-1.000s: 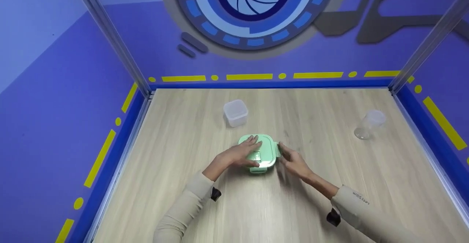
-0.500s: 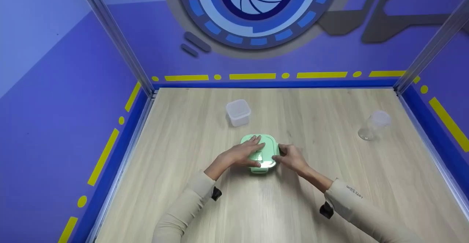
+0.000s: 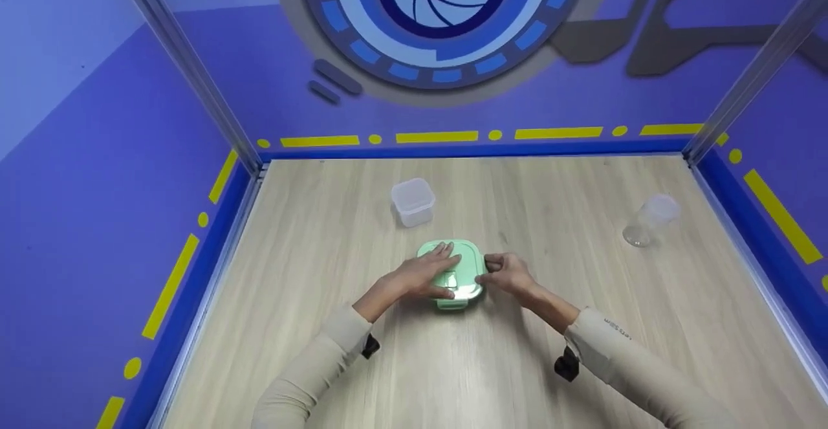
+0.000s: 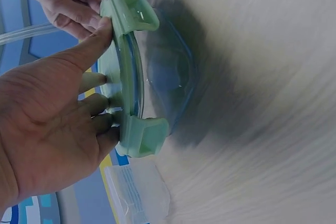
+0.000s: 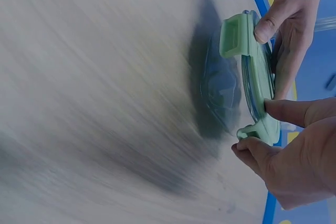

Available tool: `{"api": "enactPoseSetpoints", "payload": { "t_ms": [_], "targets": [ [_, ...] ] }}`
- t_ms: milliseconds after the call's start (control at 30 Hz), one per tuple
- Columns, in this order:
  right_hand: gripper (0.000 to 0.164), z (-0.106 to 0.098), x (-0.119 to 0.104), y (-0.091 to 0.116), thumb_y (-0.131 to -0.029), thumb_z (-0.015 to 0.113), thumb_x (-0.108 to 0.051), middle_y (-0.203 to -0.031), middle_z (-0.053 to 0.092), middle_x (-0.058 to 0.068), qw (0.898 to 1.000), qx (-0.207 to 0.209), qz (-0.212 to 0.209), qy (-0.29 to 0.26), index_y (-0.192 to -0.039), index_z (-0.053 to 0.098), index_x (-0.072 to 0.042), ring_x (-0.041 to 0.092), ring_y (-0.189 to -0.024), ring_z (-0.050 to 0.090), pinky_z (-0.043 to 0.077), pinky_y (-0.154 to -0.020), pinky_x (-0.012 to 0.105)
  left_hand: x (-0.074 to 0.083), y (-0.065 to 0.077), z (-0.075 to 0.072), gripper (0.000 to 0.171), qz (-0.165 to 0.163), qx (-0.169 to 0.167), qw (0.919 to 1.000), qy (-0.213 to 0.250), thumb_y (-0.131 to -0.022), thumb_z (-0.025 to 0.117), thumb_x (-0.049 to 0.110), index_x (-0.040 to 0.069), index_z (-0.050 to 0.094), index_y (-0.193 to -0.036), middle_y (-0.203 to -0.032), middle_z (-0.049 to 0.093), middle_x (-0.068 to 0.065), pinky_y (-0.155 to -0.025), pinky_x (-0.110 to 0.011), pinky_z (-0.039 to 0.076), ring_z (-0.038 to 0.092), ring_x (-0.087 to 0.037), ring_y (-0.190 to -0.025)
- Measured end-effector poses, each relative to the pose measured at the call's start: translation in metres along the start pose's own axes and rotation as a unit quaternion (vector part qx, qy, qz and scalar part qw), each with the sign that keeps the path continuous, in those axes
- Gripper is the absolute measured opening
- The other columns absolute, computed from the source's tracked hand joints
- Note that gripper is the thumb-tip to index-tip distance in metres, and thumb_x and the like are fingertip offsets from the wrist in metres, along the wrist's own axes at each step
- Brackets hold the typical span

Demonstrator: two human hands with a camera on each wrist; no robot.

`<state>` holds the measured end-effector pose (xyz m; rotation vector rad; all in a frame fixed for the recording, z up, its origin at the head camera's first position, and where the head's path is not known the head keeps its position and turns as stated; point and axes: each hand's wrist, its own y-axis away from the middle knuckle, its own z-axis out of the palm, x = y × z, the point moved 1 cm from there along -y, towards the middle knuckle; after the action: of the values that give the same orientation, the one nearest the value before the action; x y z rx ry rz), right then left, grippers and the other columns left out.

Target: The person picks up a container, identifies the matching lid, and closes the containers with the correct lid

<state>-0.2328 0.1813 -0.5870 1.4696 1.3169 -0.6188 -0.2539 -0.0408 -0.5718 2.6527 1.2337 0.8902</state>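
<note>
A clear food container (image 4: 173, 72) with a pale green snap-on lid (image 3: 467, 267) stands on the wooden table. My left hand (image 3: 422, 275) rests on top of the lid with its fingers spread. At the lid's right side my right hand (image 3: 511, 275) pinches a latch (image 5: 249, 132), thumb on the lid's top edge and fingertips against the latch, which they partly hide. In the right wrist view, the front latch (image 5: 233, 35) hangs over the rim near my left thumb. Another green latch (image 4: 147, 137) shows on the left side in the left wrist view.
A small translucent square tub (image 3: 414, 204) stands behind the container. Far to the right is a clear jar (image 3: 649, 220) with a whitish top. Blue printed walls (image 3: 440, 112) bound the table (image 3: 550, 209) at the back and both sides.
My right thumb has come onto the lid's edge and the fingers have closed at the right latch, which stuck out visibly before. My left hand stays on the lid. The head view shifts slightly.
</note>
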Motion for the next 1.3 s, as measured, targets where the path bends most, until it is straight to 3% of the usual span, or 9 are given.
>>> {"api": "enactPoseSetpoints", "payload": {
  "t_ms": [100, 200, 267, 633, 700, 833, 933, 1100, 1300],
  "targets": [
    [0.07, 0.0, -0.001, 0.001, -0.088, 0.072, 0.0, -0.15, 0.044, 0.034, 1.0, -0.01, 0.009, -0.001, -0.146, 0.038, 0.02, 0.043, -0.145, 0.04, 0.036, -0.119, 0.051, -0.001, -0.001, 0.001, 0.084, 0.001, 0.0, 1.0, 0.003, -0.096, 0.067, 0.045, 0.014, 0.027, -0.163, -0.172, 0.012, -0.011, -0.128, -0.049, 0.021, 0.009, -0.027, -0.161],
    [0.048, 0.0, -0.002, 0.001, -0.088, 0.071, 0.0, -0.118, 0.069, 0.023, 1.0, -0.019, 0.006, 0.0, -0.129, 0.054, 0.018, 0.03, -0.12, 0.064, 0.05, -0.105, 0.032, 0.001, -0.002, 0.001, 0.084, 0.004, -0.003, 1.0, -0.001, -0.096, 0.067, 0.045, 0.013, 0.027, -0.163, -0.172, 0.012, -0.013, -0.128, -0.049, 0.021, 0.009, -0.029, -0.161],
    [0.026, 0.0, -0.002, 0.002, -0.088, 0.07, 0.001, -0.087, 0.057, 0.007, 1.0, -0.021, 0.006, 0.007, -0.108, 0.057, 0.012, 0.018, -0.088, 0.055, 0.044, -0.079, 0.025, 0.003, -0.002, 0.002, 0.084, 0.003, -0.006, 1.0, -0.004, -0.096, 0.067, 0.045, 0.013, 0.026, -0.163, -0.172, 0.012, -0.013, -0.128, -0.049, 0.022, 0.009, -0.029, -0.161],
    [0.016, 0.0, -0.013, 0.0, -0.085, 0.065, 0.007, -0.07, 0.039, -0.003, 0.999, -0.034, -0.023, 0.02, -0.085, 0.05, 0.002, 0.01, -0.065, 0.037, 0.03, -0.058, 0.022, 0.008, -0.003, -0.001, 0.086, 0.005, 0.002, 0.9997, -0.024, -0.095, 0.069, 0.046, 0.011, 0.027, -0.162, -0.172, 0.014, -0.014, -0.126, -0.053, 0.027, 0.011, -0.033, -0.16],
    [0.01, 0.002, -0.013, 0.0, -0.085, 0.063, 0.009, -0.073, 0.049, 0.0, 0.998, -0.05, -0.028, 0.018, -0.094, 0.058, 0.009, 0.009, -0.068, 0.044, 0.037, -0.06, 0.021, 0.009, -0.003, 0.0, 0.087, 0.001, -0.003, 0.9996, -0.026, -0.095, 0.069, 0.046, 0.012, 0.027, -0.162, -0.172, 0.013, -0.013, -0.126, -0.052, 0.025, 0.011, -0.033, -0.16],
    [0.037, 0.004, -0.01, -0.001, -0.088, 0.061, 0.006, -0.1, 0.069, 0.017, 0.998, -0.06, -0.016, 0.032, -0.121, 0.057, 0.021, 0.013, -0.087, 0.06, 0.052, -0.077, 0.024, 0.009, -0.003, 0.003, 0.087, 0.002, -0.004, 0.9996, -0.029, -0.094, 0.069, 0.046, 0.013, 0.027, -0.162, -0.172, 0.013, -0.012, -0.128, -0.051, 0.022, 0.01, -0.032, -0.161],
    [0.045, 0.005, -0.009, -0.003, -0.089, 0.063, 0.004, -0.113, 0.07, 0.021, 0.997, -0.062, -0.005, 0.054, -0.13, 0.054, 0.021, 0.015, -0.096, 0.063, 0.054, -0.082, 0.023, 0.007, -0.004, 0.004, 0.087, 0.002, -0.006, 0.9995, -0.031, -0.094, 0.068, 0.047, 0.014, 0.027, -0.163, -0.172, 0.012, -0.012, -0.128, -0.051, 0.021, 0.009, -0.031, -0.161],
    [0.044, 0.009, -0.008, -0.006, -0.088, 0.065, 0.004, -0.108, 0.071, 0.021, 0.997, -0.053, -0.009, 0.062, -0.127, 0.057, 0.02, 0.015, -0.092, 0.063, 0.054, -0.078, 0.023, 0.004, -0.002, 0.005, 0.086, 0.005, -0.003, 0.9997, -0.023, -0.095, 0.068, 0.047, 0.014, 0.027, -0.162, -0.172, 0.012, -0.011, -0.128, -0.051, 0.021, 0.008, -0.032, -0.161],
    [0.052, 0.007, -0.005, -0.007, -0.09, 0.065, 0.002, -0.127, 0.068, 0.029, 0.997, -0.054, -0.017, 0.06, -0.136, 0.051, 0.02, 0.022, -0.112, 0.067, 0.057, -0.095, 0.033, 0.004, -0.004, 0.005, 0.085, 0.004, 0.003, 0.9999, -0.012, -0.094, 0.069, 0.045, 0.016, 0.028, -0.162, -0.172, 0.012, -0.011, -0.128, -0.051, 0.021, 0.008, -0.032, -0.161]
  ]
}}
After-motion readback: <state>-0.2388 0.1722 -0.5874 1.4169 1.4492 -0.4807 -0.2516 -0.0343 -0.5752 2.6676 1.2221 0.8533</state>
